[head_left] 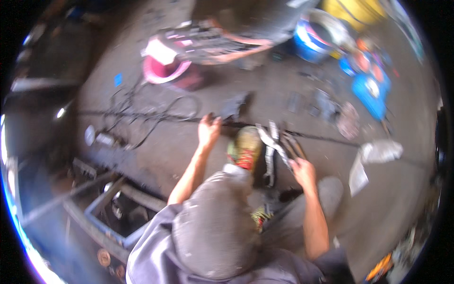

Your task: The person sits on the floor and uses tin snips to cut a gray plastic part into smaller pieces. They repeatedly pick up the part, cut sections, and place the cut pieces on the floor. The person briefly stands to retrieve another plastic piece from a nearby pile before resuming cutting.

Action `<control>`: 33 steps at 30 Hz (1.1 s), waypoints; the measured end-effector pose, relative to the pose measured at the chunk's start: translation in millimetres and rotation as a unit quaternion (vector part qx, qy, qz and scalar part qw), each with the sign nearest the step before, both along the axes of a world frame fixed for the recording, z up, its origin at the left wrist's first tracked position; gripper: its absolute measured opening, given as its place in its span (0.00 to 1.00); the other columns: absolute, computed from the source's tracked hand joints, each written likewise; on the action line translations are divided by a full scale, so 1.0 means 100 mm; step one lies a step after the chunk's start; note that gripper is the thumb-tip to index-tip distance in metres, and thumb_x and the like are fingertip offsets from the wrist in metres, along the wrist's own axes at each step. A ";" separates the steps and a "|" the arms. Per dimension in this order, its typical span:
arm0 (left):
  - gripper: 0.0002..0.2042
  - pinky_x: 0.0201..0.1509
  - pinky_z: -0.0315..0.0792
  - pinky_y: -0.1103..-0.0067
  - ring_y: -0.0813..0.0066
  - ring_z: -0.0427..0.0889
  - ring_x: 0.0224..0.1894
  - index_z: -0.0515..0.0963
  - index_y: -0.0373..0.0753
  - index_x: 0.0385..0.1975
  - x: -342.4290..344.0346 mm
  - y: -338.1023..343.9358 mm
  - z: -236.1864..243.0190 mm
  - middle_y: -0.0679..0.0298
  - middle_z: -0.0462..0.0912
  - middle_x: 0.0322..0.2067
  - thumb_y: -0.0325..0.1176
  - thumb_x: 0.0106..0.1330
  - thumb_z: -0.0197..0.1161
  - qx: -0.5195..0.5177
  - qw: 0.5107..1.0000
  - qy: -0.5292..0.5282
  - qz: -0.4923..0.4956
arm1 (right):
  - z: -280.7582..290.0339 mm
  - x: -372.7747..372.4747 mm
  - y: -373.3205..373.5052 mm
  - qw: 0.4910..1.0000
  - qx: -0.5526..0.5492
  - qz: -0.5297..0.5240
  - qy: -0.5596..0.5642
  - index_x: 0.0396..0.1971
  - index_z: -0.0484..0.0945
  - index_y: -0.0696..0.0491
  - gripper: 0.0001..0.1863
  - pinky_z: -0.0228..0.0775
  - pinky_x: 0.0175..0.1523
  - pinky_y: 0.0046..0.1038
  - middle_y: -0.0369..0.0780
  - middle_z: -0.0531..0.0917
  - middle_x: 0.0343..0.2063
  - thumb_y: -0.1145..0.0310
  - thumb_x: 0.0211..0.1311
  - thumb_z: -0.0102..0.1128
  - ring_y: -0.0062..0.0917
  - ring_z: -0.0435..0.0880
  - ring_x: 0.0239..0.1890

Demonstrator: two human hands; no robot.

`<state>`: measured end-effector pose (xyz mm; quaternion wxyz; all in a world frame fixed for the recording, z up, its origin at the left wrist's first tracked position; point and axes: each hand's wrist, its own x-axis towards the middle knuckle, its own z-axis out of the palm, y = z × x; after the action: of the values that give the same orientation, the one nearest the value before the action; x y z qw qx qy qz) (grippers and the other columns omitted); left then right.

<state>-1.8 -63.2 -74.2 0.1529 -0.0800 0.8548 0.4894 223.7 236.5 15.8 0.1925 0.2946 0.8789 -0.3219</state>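
Note:
My left hand (209, 130) hovers or rests beside a long dark line along the floor, near a dark flat scrap (235, 106). Its fingers look loosely curled and apart, with no held thing visible. Closed around the lower end of a silver pliers-like tool (276, 144) is my right hand (303, 173). That tool has crossed arms and sits just right of a green and yellow shoe with red laces (245, 150). Brownish bars (295, 146) show beside it. Blur hides how the tool's jaws stand.
At the back are a pink tub (182, 78), a blue and white bucket (318, 40) and a large dark hanging part (246, 19). Looped cable (161, 118) lies left, above a metal frame (101, 203). A blue item (373, 92) and a white bag (380, 152) lie right.

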 end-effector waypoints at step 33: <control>0.33 0.46 0.76 0.69 0.60 0.85 0.41 0.83 0.29 0.33 -1.31 -5.22 -0.74 0.50 0.85 0.37 0.62 0.49 0.69 -0.327 0.786 -0.120 0.510 | -0.36 -1.39 -0.15 0.977 -0.133 -0.037 0.162 0.41 0.77 0.64 0.11 0.70 0.42 0.25 0.40 0.81 0.32 0.71 0.65 0.55 0.23 0.76 0.34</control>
<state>-132.3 -585.1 -147.8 -0.0530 -0.6080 0.7729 0.1736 84.4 221.2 -19.9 0.0733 0.2427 0.8364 -0.4859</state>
